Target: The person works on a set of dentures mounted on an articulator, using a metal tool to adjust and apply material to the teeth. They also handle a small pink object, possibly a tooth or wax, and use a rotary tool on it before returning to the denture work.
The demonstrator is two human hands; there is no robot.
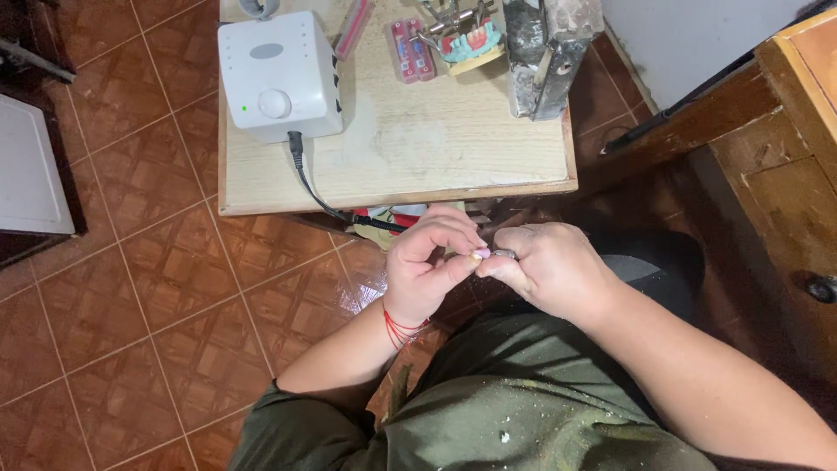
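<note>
Head view: hands (488, 270) together, fingertips pinched.

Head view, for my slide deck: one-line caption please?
Left hand and right hand pinch a small pink piece below a wooden table bearing a white box.

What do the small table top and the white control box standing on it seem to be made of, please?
The table top looks like pale unfinished wood: visible grain, a raised rim, matte dusty patches. The control box looks like smooth moulded plastic, white and slightly glossy, with rounded corners and a round knob.
</note>
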